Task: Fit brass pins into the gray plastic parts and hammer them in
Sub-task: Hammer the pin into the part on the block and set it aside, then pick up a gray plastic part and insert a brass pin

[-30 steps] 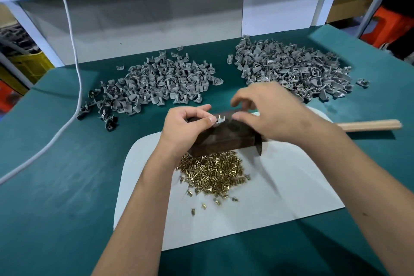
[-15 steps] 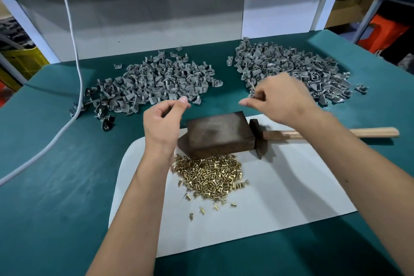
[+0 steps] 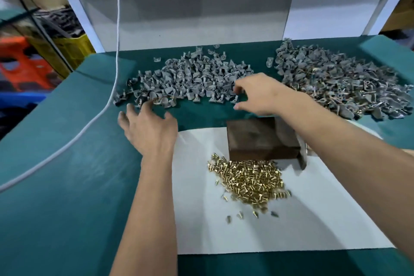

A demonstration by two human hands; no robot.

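Head view: both hands have left the dark block [image 3: 257, 139] at centre. Left hand [image 3: 147, 130], spread and empty, reaches the gray parts [image 3: 190, 78] at upper centre; right hand [image 3: 257, 94] hovers loosely curled, apparently empty. Brass pins [image 3: 248, 180] lie below the block: a fresh part is probably next.

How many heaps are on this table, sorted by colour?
Gray plastic parts: 2 heaps, the left heap and the right heap
Brass pins: 1 heap
Total: 3 heaps
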